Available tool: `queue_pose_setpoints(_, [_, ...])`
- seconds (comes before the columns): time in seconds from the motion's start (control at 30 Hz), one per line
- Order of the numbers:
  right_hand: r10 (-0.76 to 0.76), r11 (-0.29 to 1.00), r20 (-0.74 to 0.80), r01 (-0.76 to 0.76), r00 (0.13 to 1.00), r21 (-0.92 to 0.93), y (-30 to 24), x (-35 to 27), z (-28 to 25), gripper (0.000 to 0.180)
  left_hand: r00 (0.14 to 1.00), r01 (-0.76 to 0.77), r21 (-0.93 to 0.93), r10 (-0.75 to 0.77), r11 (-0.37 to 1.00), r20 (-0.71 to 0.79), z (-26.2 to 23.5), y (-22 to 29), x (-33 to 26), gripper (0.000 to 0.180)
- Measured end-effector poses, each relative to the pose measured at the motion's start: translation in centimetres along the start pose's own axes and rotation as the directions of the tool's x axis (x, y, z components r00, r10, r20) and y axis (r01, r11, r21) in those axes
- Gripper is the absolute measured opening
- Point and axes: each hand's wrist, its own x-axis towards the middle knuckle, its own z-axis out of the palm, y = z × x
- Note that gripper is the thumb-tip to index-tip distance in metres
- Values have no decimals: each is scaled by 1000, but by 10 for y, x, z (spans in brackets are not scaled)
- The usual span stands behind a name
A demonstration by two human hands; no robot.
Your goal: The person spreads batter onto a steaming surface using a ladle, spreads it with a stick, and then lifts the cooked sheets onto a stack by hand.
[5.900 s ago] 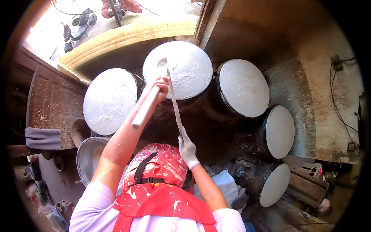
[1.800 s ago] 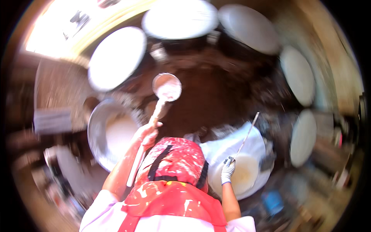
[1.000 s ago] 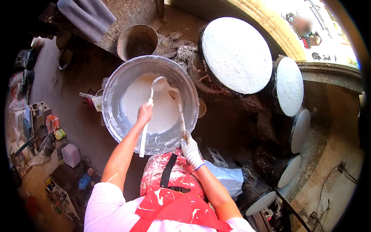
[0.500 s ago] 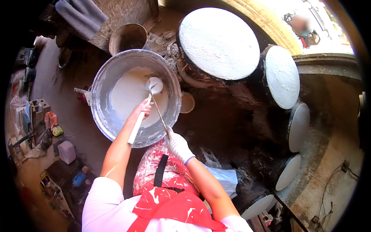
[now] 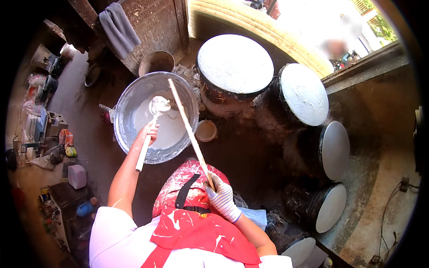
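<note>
My bare left hand (image 5: 149, 133) grips the white handle of a ladle (image 5: 158, 106), whose scoop is full of white batter and held above a big metal basin (image 5: 124, 110) of the same batter. My right hand (image 5: 220, 195), in a white glove, holds a long thin wooden stick (image 5: 187, 127) that slants up over the basin's right rim. A red, batter-spattered apron covers my lap.
Several round white-topped steamer drums curve from the top middle (image 5: 235, 63) to the lower right (image 5: 331, 207). A small cup (image 5: 207, 131) sits right of the basin, an empty metal pot (image 5: 157, 63) behind it. Cloth (image 5: 116, 27) hangs upper left. Clutter lines the left floor.
The view turned from the drums down to the basin. My left hand dipped the ladle and now lifts it full; the stick in my right hand swung up over the basin rim.
</note>
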Motion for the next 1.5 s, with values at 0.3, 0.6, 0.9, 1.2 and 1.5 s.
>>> queue_pose_setpoints(0.3, [104,982,62,-112,993,152,34,-4,-2,43,980,-197,72,194,978,49,-31,-11,-37,35])
queue_pose_setpoints(0.6, [265,891,-193,-163,945,423,40,-33,-27,53,986,-130,501,166,856,-28,24,-40,-6,39])
queue_pose_setpoints(0.9, [228,974,-846,-121,482,194,118,-115,-143,44,850,-63,823,-402,564,340,305,-272,8,35])
queue_pose_setpoints(1.2, [-18,826,-971,-544,240,-150,127,-212,-344,38,645,16,859,-662,512,382,529,-592,27,16])
queue_pose_setpoints(1.5, [322,673,-938,-727,126,133,206,-191,-413,41,651,-670,738,-541,-81,532,579,-709,91,21])
